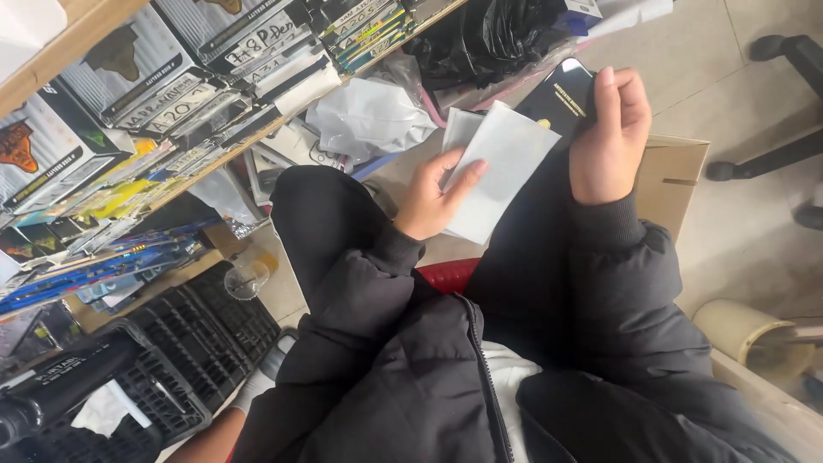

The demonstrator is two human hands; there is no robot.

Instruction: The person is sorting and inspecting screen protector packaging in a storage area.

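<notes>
Two hands are working over the lap of a person in a black puffer jacket [411,377]. Left hand [433,201] is gripping a flat white sleeve [501,167], thumb on top, fingers curled underneath at its lower-left edge; sleeve is matte, papery, rectangular, sitting tilted between both hands w/ a 2nd pale sheet showing just behind its upper-left corner. Right hand [610,137] is closing around a slim black packet [561,94] w/ small gold print, fingers wrapping its right edge; packet is glossy, rectangular, its lower-left part tucking behind the white sleeve.

Upper left, a wooden shelf [77,39] is slanting across, stacked w/ flat retail boxes [171,86], mostly grey, black & white, w/ handwritten white labels on their ends. Below them, blue & yellow thin packs [94,257] are lying in a loose pile. A crumpled white plastic bag [369,116] is resting near the shelf edge; black glossy plastic [489,34] is bunching up top centre. A black slatted crate [206,334] is sitting lower left. Brown cardboard box [677,176] is showing just behind the right wrist, on a pale tiled floor [737,240].
</notes>
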